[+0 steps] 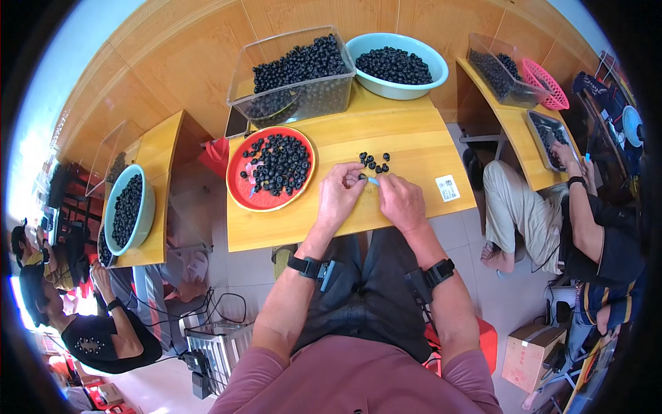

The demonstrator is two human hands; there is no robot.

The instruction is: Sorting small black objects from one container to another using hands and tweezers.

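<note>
Two bare hands meet low over the near part of a yellow wooden table (pixel 414 138); clock directions run from where they meet, twelve pointing away from the wearer. The left hand (pixel 339 196) has its thumb and forefinger pinched together around one small, round black piece (pixel 362 177), which sits at the fingertips. The right hand (pixel 400 200) is pinched just as tightly on a short light-blue tool (pixel 373 181), its end just beside that piece; whether they touch cannot be told.

At twelve, just beyond the fingers, lies a cluster of loose black pieces (pixel 374 164). A white label (pixel 447 188) is stuck at three, and a red round tray (pixel 265 202) with more pieces stands at nine. Farther off, a clear bin (pixel 331 100) at eleven and a pale-blue basin (pixel 400 88) just past twelve are both heaped with them.

Across the pale tiled floor (pixel 238 269), side tables stand at nine and two, with seated people working at eight and three. Wood panelling (pixel 414 14) closes off twelve.
</note>
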